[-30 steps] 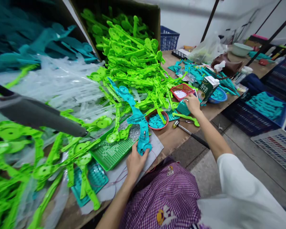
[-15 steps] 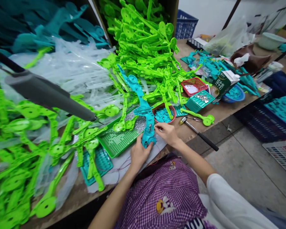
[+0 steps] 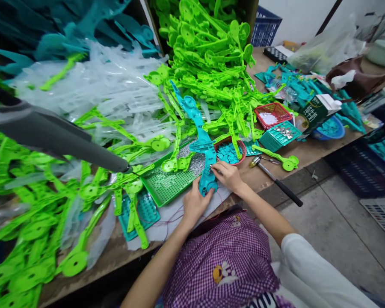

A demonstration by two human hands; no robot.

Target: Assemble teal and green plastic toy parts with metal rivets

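Observation:
My left hand point(image 3: 195, 202) grips the near end of a long teal plastic part point(image 3: 199, 137) that lies across the green perforated tray point(image 3: 167, 186) of small metal pieces. My right hand point(image 3: 228, 175) rests against the same teal part just right of the left hand, fingers pinched together on something too small to make out. A red bowl of teal chips point(image 3: 231, 152) sits just beyond the right hand. A hammer point(image 3: 276, 179) lies to its right on the bench.
A big heap of bright green plastic arms point(image 3: 211, 64) spills from a cardboard box. Clear plastic pieces point(image 3: 102, 94) pile at left. A dark grey tool handle point(image 3: 57, 137) juts in from the left. A red basket point(image 3: 272, 114), teal tray point(image 3: 279, 134) and carton point(image 3: 316, 112) stand at right.
My right hand came back from the baskets at the right to the teal part near my left hand. The view shifted left and slightly down.

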